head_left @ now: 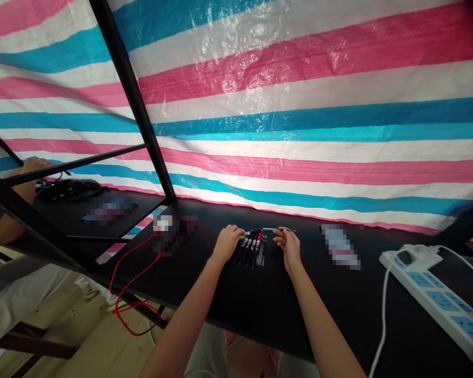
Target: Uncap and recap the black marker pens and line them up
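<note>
A row of several black pens (252, 249), some with white and red markings, lies on the black table between my hands. My left hand (227, 242) is closed at the row's upper left, its fingertips pinching a dark, pen-like piece (253, 232). Between the fingers of my right hand (288, 247) is a slim pale pen refill (268, 229), held roughly level just above the row's right end. The refill's left tip points toward the dark piece; whether the two touch, I cannot tell.
A white power strip (441, 299) with plugs and cable occupies the right side. Blurred items lie at both sides, with a red cable (120, 262) hanging off the left edge. Beyond the black metal frame (153, 152), another person's arm (16, 205) rests. Striped sheeting (299, 131) hangs behind.
</note>
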Motion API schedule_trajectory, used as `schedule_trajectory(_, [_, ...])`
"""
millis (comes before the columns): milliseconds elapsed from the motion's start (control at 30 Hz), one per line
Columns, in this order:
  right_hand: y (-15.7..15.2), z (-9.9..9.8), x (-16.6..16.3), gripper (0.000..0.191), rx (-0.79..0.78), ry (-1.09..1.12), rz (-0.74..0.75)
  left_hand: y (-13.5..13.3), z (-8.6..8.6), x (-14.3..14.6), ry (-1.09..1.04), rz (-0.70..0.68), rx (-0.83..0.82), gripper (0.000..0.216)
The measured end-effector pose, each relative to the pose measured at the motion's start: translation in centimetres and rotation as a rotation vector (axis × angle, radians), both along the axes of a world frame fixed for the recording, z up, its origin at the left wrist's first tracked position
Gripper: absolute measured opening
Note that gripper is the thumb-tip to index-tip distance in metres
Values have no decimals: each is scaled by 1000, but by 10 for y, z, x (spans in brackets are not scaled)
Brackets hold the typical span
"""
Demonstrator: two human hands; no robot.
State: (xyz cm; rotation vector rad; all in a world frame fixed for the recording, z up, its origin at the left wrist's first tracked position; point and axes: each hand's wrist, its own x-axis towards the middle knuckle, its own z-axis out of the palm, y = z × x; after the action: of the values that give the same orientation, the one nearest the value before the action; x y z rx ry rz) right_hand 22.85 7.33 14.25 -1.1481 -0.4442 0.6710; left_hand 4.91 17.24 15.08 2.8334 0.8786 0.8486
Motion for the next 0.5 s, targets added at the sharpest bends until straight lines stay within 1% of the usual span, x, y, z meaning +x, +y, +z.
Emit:
schedule_trajectory(133, [0, -1, 2, 29, 11, 32, 18, 1, -1, 0, -12, 0, 2, 15])
schedule_trajectory(200, [0, -2, 3, 31, 1, 10, 9, 0, -1, 1, -7, -2, -2, 16])
schedule_trajectory(267, [2, -2, 1, 34, -36, -109, 17, -2, 1, 1, 5, -9, -1, 16])
schedule_trajectory(333, [4, -3, -2, 39, -97, -334, 98, -4, 3, 1, 16, -17, 11, 16])
schedule_trajectory(400, [4, -2, -6, 49, -148, -543, 168, -7, 5, 0, 2, -7, 31, 17])
schedule_trajectory(433, [3, 1, -7, 56, -159, -598, 158, -7, 7, -1, -23, 13, 40, 19])
schedule_trajectory(500, [-5, 14, -7, 69, -143, -627, 35, -7, 8, -4, -104, 83, 48, 21])
